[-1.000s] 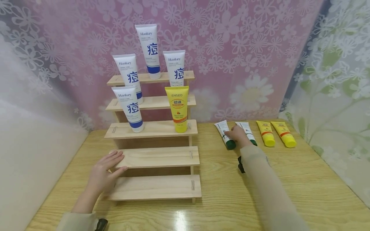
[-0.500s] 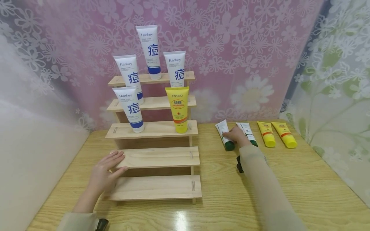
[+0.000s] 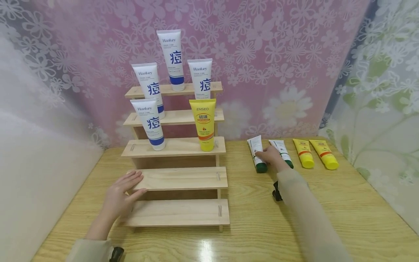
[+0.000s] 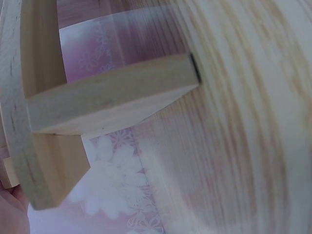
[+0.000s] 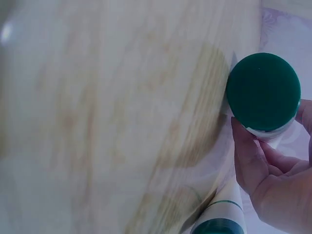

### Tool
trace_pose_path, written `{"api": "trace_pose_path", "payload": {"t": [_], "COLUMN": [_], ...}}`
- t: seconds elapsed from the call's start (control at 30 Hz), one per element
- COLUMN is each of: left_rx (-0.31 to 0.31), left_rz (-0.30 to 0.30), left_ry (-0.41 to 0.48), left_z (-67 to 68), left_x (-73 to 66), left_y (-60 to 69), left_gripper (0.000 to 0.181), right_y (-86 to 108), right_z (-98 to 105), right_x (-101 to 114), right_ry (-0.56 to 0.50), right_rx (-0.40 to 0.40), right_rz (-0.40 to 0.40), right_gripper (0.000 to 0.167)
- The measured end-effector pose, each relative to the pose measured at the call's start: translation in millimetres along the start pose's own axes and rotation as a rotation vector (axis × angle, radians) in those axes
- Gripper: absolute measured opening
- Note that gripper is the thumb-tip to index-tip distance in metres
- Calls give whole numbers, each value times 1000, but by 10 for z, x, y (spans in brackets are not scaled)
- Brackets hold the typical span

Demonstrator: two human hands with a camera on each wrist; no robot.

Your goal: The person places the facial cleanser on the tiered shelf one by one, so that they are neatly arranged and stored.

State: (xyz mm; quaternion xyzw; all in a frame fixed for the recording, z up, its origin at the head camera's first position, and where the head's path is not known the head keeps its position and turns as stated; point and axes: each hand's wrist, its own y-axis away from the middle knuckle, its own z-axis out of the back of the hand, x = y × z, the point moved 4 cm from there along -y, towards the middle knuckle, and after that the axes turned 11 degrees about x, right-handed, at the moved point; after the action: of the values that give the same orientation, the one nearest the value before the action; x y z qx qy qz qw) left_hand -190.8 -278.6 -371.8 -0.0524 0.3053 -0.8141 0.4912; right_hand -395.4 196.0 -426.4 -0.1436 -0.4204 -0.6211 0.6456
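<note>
My right hand (image 3: pixel 272 157) pinches a white tube with a green cap (image 3: pixel 260 167) at the right of the table. In the right wrist view the fingers of my right hand (image 5: pixel 278 170) curl round this tube, its green cap (image 5: pixel 263 92) facing the camera. A second green-capped white tube (image 3: pixel 280 151) lies just beside it. My left hand (image 3: pixel 119 194) rests with extended fingers on the left end of a wooden tiered stand (image 3: pixel 183 178). The left wrist view shows the stand's side (image 4: pixel 112 95) close up, with part of the hand (image 4: pixel 12 214) at the lower left.
On the stand's upper tiers stand several white tubes with blue bands (image 3: pixel 173 60) and one yellow tube (image 3: pixel 204 125). Two yellow tubes (image 3: pixel 324 154) lie at the table's right back. A flowered pink backdrop (image 3: pixel 248 72) rises behind the table (image 3: pixel 248 225).
The pinched tube and my right hand have shifted slightly, the tube now tilting less on the table. The whole head view has moved a little. My left hand stays on the stand.
</note>
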Motion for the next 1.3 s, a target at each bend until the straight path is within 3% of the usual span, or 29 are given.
{"api": "trace_pose_path", "payload": {"t": [0.17, 0.5, 1.0, 1.3], "left_rx": [-5, -40, -32, -38], "left_rz": [0, -40, -46, -42], "left_ry": [7, 24, 33, 53], "left_z": [-6, -4, -7, 25], "left_x": [1, -12, 5, -39], "left_y": [3, -7, 9, -9], "left_gripper": [46, 46, 46, 46], "right_y": [84, 396, 928, 1246], "right_z": [10, 9, -64, -156], "right_x": [21, 172, 270, 404], "right_ry": [13, -78, -175, -230], "right_rx": [-28, -72, -102, -151], "right_rz": [36, 107, 205, 274], "right_gripper": [31, 42, 59, 55]}}
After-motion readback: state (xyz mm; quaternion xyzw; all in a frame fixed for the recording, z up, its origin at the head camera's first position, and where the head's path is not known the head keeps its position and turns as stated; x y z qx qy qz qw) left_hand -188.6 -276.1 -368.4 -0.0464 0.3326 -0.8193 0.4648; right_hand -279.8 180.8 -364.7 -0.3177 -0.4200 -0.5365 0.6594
